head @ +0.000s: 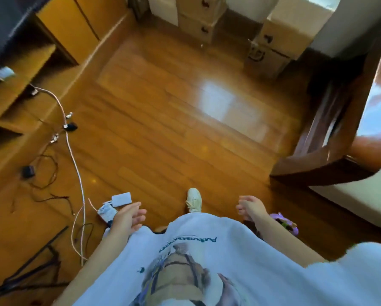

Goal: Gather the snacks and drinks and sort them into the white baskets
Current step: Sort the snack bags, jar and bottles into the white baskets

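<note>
Both grips are released and carry nothing: the left hand (130, 216) hangs at the lower centre-left of the frame with loose, nearly straight fingers, and the right hand (250, 207) at the lower centre-right is relaxed, fingers lightly bent. Between them a white shoe (194, 199) points up the frame over the wooden floor (163, 118). No snack, drink or white basket can be seen here, so which hand lies nearer to them cannot be told. Just beside the left hand lie a small white box and packet (115, 205) among cables (74, 155), which look like chargers rather than snacks. Cardboard boxes (198, 16) are stacked at the top centre, and a dark tabletop (331, 140) runs along the right edge. My guess is that the person must walk or turn first.
</note>
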Demonstrator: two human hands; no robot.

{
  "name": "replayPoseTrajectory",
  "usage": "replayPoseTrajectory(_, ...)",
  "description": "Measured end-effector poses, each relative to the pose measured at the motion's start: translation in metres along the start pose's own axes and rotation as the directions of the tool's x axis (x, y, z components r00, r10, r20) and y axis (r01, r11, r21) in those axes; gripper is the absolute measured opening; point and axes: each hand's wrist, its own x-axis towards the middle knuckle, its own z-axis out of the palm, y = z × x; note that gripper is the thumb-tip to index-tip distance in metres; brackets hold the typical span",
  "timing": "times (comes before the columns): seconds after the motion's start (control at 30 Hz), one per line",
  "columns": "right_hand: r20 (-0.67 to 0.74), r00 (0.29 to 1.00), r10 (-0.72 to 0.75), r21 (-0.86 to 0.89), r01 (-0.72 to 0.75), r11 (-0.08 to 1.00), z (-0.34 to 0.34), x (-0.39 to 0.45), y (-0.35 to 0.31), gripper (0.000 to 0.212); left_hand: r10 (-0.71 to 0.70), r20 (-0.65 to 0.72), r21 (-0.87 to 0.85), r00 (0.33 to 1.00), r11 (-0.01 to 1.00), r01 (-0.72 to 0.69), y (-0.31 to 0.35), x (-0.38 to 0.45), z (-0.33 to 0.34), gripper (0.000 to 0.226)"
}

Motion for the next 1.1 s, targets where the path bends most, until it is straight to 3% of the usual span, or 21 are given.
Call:
replayPoseTrajectory(0.1,0.067,0.991,-0.115,-0.137,0.123,0.983,0.020,0.018,-0.087,0.019,-0.040,-0.051,-0.161,0.998,0.986,0.031,0.018,0.005,-0.011,0.031)
replayPoseTrajectory(0.27,0.207,0.952,-0.226,-0.157,0.260,0.953,0.060,0.033,-0.199,0.015,-0.173,-0.145,-0.285,0.974,0.950,0.126,0.029,0.017,-0.034,0.027)
replayPoseTrajectory(0.47,0.307,0.925,-0.224,-0.191,0.290,0.938,0.105,0.055,-0.287,0.014,-0.326,-0.170,-0.382,0.930,0.892,0.243,0.059,0.057,-0.053,0.013)
replayPoseTrajectory(0.6,0.285,0.945,-0.158,-0.222,0.225,0.949,0.129,0.073,-0.332,0.013,-0.335,-0.114,-0.454,0.935,0.855,0.251,0.114,0.097,-0.062,0.013)
replayPoseTrajectory(0.7,0.210,0.973,-0.100,-0.237,0.150,0.960,0.136,0.076,-0.364,0.011,-0.294,-0.070,-0.460,0.953,0.857,0.231,0.180,0.123,-0.069,0.024)
replayPoseTrajectory(0.8,0.151,0.985,-0.081,-0.174,0.107,0.979,0.140,0.082,-0.393,0.007,-0.204,-0.090,-0.435,0.975,0.889,0.145,0.256,0.140,-0.070,0.010)
replayPoseTrajectory(1.1,0.010,0.999,0.034,-0.090,-0.033,0.995,0.158,0.111,-0.470,0.021,0.070,-0.020,-0.127,0.997,0.989,-0.072,0.455,0.194,-0.055,0.024)
